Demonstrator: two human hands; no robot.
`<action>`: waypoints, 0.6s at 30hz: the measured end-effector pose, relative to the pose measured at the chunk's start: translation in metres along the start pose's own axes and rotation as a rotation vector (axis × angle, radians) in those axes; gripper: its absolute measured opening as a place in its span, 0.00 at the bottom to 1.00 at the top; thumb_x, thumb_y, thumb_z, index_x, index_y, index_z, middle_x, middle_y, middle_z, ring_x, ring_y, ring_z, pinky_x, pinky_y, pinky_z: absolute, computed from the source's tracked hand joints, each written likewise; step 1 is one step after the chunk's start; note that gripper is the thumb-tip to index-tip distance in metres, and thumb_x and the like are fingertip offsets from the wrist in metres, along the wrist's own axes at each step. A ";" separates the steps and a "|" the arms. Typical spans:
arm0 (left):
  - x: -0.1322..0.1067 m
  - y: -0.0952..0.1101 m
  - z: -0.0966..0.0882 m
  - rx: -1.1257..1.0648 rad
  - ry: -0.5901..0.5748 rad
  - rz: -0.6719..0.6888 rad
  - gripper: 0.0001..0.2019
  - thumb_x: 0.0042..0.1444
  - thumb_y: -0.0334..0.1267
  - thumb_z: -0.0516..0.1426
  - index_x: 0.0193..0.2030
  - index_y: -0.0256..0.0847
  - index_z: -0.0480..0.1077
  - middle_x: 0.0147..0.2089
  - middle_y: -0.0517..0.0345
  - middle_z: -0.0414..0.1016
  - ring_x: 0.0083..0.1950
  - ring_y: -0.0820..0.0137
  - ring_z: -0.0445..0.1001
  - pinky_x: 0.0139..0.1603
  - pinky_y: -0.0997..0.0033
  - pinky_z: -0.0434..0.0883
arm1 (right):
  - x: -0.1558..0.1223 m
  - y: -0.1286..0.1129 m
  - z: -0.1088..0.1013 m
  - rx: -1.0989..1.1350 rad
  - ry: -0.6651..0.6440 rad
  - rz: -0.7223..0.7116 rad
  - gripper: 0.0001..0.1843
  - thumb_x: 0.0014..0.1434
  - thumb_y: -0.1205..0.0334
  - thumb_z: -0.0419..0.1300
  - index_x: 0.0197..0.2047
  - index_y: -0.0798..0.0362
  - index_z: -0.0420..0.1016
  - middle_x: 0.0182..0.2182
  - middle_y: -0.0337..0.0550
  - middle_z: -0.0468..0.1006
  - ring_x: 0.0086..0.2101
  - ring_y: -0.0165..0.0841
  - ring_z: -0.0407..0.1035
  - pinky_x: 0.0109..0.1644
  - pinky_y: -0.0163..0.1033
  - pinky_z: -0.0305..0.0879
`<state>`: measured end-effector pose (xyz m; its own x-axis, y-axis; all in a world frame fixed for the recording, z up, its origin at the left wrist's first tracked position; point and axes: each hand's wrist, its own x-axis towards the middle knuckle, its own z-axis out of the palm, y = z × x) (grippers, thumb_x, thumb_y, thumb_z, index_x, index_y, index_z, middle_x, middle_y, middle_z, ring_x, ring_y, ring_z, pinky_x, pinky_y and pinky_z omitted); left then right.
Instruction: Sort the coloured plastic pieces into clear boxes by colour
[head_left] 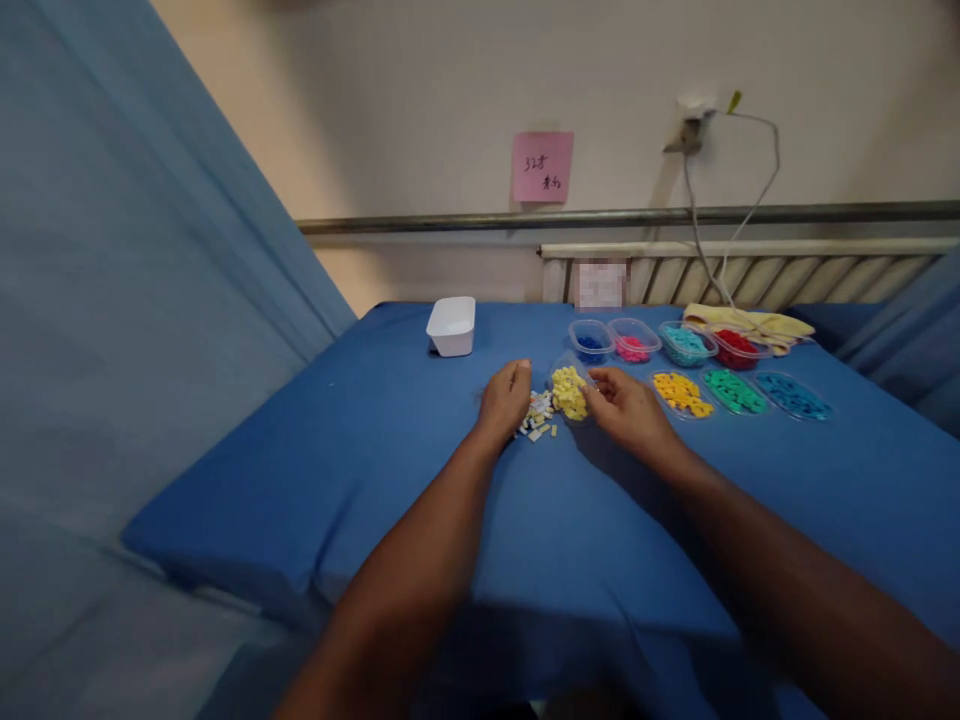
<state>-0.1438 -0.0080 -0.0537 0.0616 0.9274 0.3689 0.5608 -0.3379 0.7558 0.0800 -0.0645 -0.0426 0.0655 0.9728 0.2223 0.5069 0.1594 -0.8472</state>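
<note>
My right hand (626,405) grips the right rim of a clear plastic container that is tilted toward the left. Pale yellow small pieces (569,392) fill it. Just left of the container lies a loose pile of small white and pale yellow pieces (537,413) on the blue sheet. My left hand (506,400) is curled at the left side of this pile, thumb on top. Its fingertips are turned away, so I cannot make out what they hold.
Clear tubs stand to the right with dark blue (590,346), pink (632,348), turquoise (685,343), red (736,347), orange-yellow (681,394), green (735,391) and teal pieces (793,395). A white bin (453,327) stands back left. Behind the tubs lies a yellow cloth (750,325).
</note>
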 end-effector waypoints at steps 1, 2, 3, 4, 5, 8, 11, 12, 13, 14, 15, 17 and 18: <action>0.002 -0.005 0.004 -0.043 0.015 -0.020 0.25 0.80 0.51 0.46 0.53 0.39 0.81 0.54 0.46 0.86 0.57 0.56 0.83 0.62 0.56 0.77 | -0.003 -0.004 0.003 -0.085 0.012 -0.087 0.24 0.69 0.52 0.64 0.63 0.54 0.80 0.49 0.55 0.88 0.42 0.45 0.83 0.51 0.49 0.78; 0.004 -0.009 0.008 -0.084 0.025 -0.034 0.26 0.80 0.53 0.46 0.54 0.38 0.81 0.55 0.46 0.86 0.57 0.57 0.83 0.62 0.56 0.78 | -0.006 -0.008 0.006 -0.159 0.013 -0.170 0.24 0.70 0.52 0.63 0.63 0.54 0.80 0.51 0.56 0.88 0.43 0.45 0.83 0.52 0.50 0.78; 0.005 -0.012 0.011 -0.123 0.031 -0.044 0.27 0.81 0.53 0.45 0.55 0.38 0.81 0.57 0.45 0.86 0.58 0.58 0.83 0.63 0.56 0.77 | -0.008 -0.012 0.009 -0.210 0.001 -0.233 0.25 0.71 0.51 0.62 0.64 0.55 0.80 0.53 0.56 0.88 0.43 0.46 0.83 0.53 0.50 0.77; 0.006 -0.015 0.014 -0.157 0.035 -0.051 0.28 0.81 0.54 0.45 0.56 0.38 0.81 0.58 0.45 0.86 0.60 0.58 0.83 0.65 0.56 0.77 | -0.011 -0.015 0.010 -0.232 -0.018 -0.271 0.25 0.72 0.50 0.60 0.65 0.54 0.80 0.54 0.57 0.88 0.44 0.46 0.83 0.53 0.50 0.76; 0.006 -0.017 0.016 -0.186 0.038 -0.058 0.29 0.81 0.55 0.45 0.57 0.39 0.81 0.59 0.44 0.85 0.61 0.57 0.83 0.66 0.55 0.77 | -0.013 -0.017 0.012 -0.237 -0.034 -0.295 0.25 0.74 0.50 0.58 0.65 0.54 0.80 0.54 0.56 0.88 0.45 0.46 0.83 0.54 0.49 0.76; 0.006 -0.020 0.020 -0.247 0.035 -0.079 0.31 0.80 0.59 0.45 0.57 0.39 0.82 0.60 0.44 0.85 0.63 0.56 0.82 0.69 0.54 0.76 | -0.018 -0.021 0.012 -0.228 -0.084 -0.326 0.26 0.77 0.51 0.52 0.66 0.55 0.79 0.51 0.55 0.89 0.46 0.47 0.83 0.53 0.48 0.75; 0.007 -0.019 0.020 -0.285 0.034 -0.100 0.35 0.80 0.63 0.43 0.58 0.38 0.82 0.60 0.42 0.85 0.63 0.54 0.83 0.70 0.52 0.75 | -0.021 -0.024 0.011 -0.209 -0.101 -0.321 0.27 0.78 0.52 0.50 0.67 0.55 0.79 0.49 0.54 0.89 0.43 0.46 0.83 0.52 0.47 0.76; 0.008 -0.018 0.021 -0.307 0.036 -0.115 0.37 0.79 0.65 0.42 0.59 0.37 0.82 0.60 0.41 0.85 0.64 0.53 0.82 0.70 0.51 0.75 | -0.022 -0.024 0.011 -0.205 -0.094 -0.315 0.27 0.78 0.52 0.51 0.67 0.55 0.80 0.48 0.55 0.89 0.43 0.46 0.84 0.53 0.47 0.77; 0.009 -0.017 0.021 -0.339 0.037 -0.137 0.39 0.78 0.67 0.41 0.60 0.37 0.81 0.61 0.40 0.85 0.64 0.53 0.82 0.70 0.51 0.75 | -0.023 -0.025 0.011 -0.198 -0.084 -0.309 0.26 0.78 0.53 0.51 0.68 0.55 0.80 0.48 0.55 0.90 0.43 0.46 0.84 0.53 0.47 0.78; 0.010 -0.016 0.021 -0.383 0.038 -0.167 0.41 0.77 0.68 0.40 0.61 0.36 0.81 0.62 0.39 0.85 0.64 0.53 0.82 0.71 0.50 0.74 | -0.023 -0.024 0.012 -0.183 -0.078 -0.305 0.26 0.78 0.53 0.52 0.68 0.55 0.80 0.49 0.55 0.90 0.44 0.46 0.84 0.53 0.47 0.78; 0.011 -0.015 0.021 -0.438 0.039 -0.199 0.42 0.77 0.70 0.40 0.62 0.36 0.80 0.63 0.38 0.84 0.65 0.53 0.82 0.71 0.51 0.74 | -0.024 -0.022 0.013 -0.155 -0.077 -0.304 0.26 0.78 0.52 0.52 0.69 0.54 0.80 0.49 0.54 0.90 0.44 0.45 0.85 0.53 0.47 0.79; 0.013 -0.012 0.021 -0.560 0.049 -0.254 0.44 0.74 0.73 0.40 0.63 0.37 0.80 0.65 0.38 0.83 0.67 0.53 0.81 0.71 0.52 0.74 | -0.024 -0.017 0.015 -0.071 -0.089 -0.310 0.26 0.79 0.49 0.53 0.70 0.52 0.79 0.49 0.52 0.90 0.43 0.45 0.85 0.51 0.48 0.82; 0.013 -0.010 0.020 -0.617 0.060 -0.269 0.45 0.73 0.74 0.41 0.63 0.37 0.81 0.65 0.38 0.83 0.68 0.52 0.81 0.72 0.52 0.73 | -0.024 -0.014 0.017 -0.018 -0.097 -0.314 0.27 0.79 0.47 0.53 0.70 0.51 0.79 0.48 0.51 0.90 0.42 0.44 0.86 0.50 0.48 0.83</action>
<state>-0.1326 0.0104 -0.0675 -0.0698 0.9876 0.1409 -0.0249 -0.1429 0.9894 0.0572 -0.0869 -0.0441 -0.1778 0.8883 0.4234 0.5046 0.4517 -0.7358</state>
